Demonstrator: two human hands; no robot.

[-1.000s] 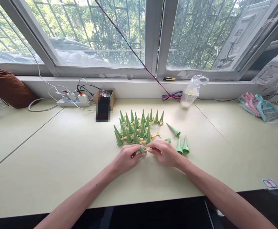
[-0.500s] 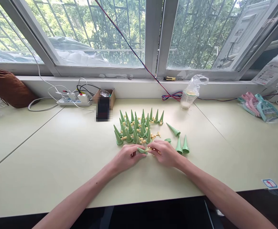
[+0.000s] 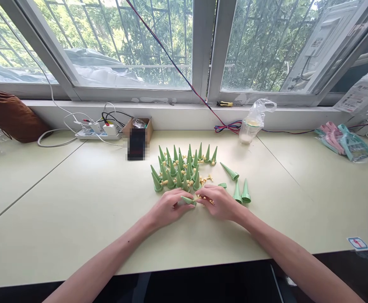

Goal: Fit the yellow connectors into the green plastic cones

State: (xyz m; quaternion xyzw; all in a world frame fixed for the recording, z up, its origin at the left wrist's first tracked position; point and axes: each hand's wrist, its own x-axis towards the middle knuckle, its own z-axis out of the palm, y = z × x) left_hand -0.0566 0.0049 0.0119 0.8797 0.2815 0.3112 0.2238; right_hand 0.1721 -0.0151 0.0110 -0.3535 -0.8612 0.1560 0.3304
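My left hand point(image 3: 168, 207) is closed around a green cone-shaped watering spike point(image 3: 188, 200), its tip toward the left. Close beside it, my right hand point(image 3: 217, 203) pinches a small yellow valve point(image 3: 197, 198) against the spike's wide end; the fingers partly hide the joint. Just beyond both hands stand several upright green spikes point(image 3: 172, 169) in rows, many with yellow valves at their bases. Loose yellow valves point(image 3: 208, 178) lie behind my right hand, and others show partly under its fingers. To its right are two standing spikes point(image 3: 246, 192), a lying spike point(image 3: 230, 171) and a green cap point(image 3: 222, 185).
At the back left are a power strip point(image 3: 97, 134) with cables and a small cardboard box point(image 3: 149, 130) with a blurred dark object before it. A plastic bag with a cup point(image 3: 249, 129) stands behind the spikes. Pink and teal packaged items point(image 3: 345, 141) lie far right.
The spike in my left hand has turned slightly, and less of the yellow valve shows between my hands. One standing spike near my left fingers has shifted slightly right.
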